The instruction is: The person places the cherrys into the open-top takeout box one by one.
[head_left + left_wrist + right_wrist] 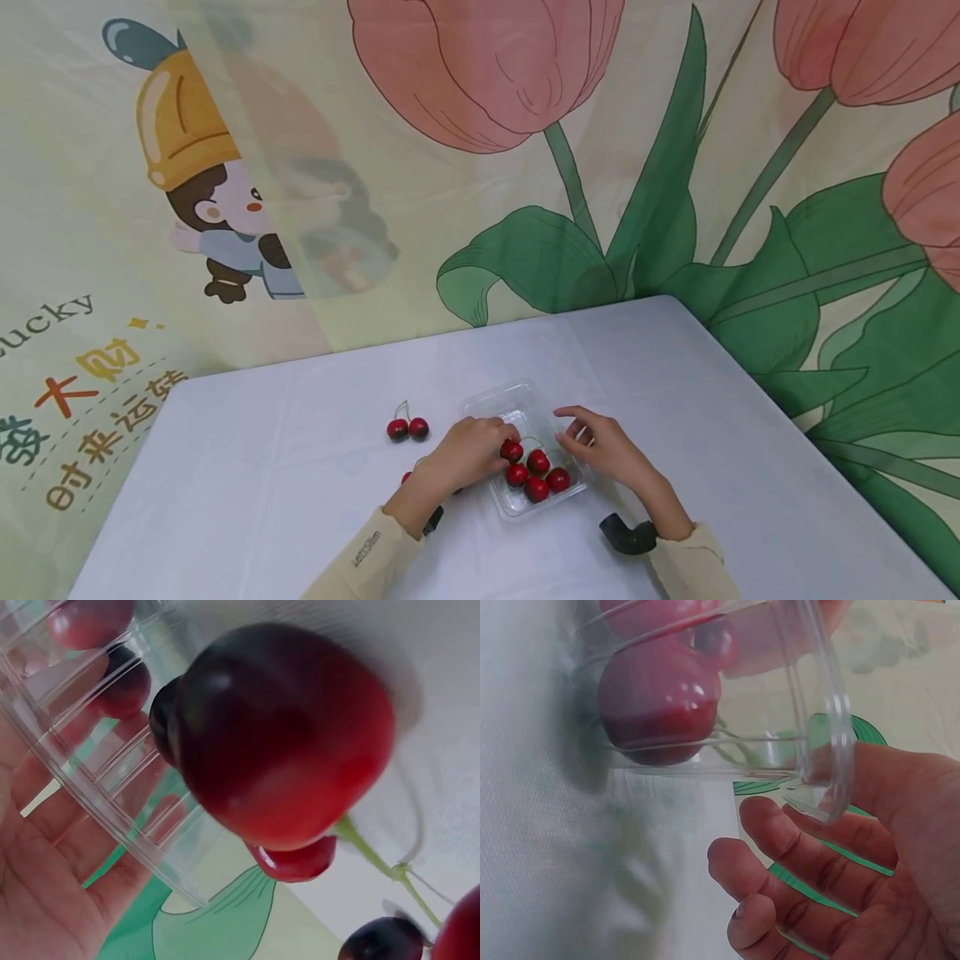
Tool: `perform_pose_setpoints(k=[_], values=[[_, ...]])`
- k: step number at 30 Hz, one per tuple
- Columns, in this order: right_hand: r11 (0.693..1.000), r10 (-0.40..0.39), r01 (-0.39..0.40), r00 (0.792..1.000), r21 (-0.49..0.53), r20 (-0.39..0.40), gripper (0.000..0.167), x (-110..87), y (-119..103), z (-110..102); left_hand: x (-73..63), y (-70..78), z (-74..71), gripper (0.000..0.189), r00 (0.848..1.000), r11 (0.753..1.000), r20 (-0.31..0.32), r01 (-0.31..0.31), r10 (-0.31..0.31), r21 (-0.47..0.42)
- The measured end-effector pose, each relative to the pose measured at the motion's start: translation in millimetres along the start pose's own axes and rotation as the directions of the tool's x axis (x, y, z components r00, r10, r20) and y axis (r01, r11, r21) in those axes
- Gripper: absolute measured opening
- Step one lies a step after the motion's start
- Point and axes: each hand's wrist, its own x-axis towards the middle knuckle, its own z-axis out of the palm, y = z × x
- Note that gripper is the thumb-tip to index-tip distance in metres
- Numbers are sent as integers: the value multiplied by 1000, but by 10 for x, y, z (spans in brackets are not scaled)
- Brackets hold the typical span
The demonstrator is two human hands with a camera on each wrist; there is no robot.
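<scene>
Several dark red cherries [537,488] lie in a clear plastic box [504,510], some with green stems. My left hand [471,450] reaches over the box's left side, its fingers and thumb around a cherry [512,451] that sits higher than the others. Through the clear wall in the left wrist view, that hand's fingers [71,817] show behind the box. My right hand [600,446] is at the box's right side with loosely bent, spread fingers and holds nothing. In the right wrist view its thumb overlaps the box rim [838,727].
A stemmed pair of cherries [408,429] lies left of the box on the white table [300,467]. More cherries [285,735] lie beside the box, mostly hidden behind my left wrist in the head view. A printed tulip cloth [487,75] hangs behind the table.
</scene>
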Motion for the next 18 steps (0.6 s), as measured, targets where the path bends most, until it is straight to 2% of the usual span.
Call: perform_pose_setpoints(k=[5,18], values=[[1000,-11,11,1000,1,7,37,-4,-5,-8,17,1,-7,24,999,1000,32,9,-9,12],[1000,11,-11,1000,-1,-3,37,-3,-26,15,12,4,-25,28,998,1000,65,16,-16,2]])
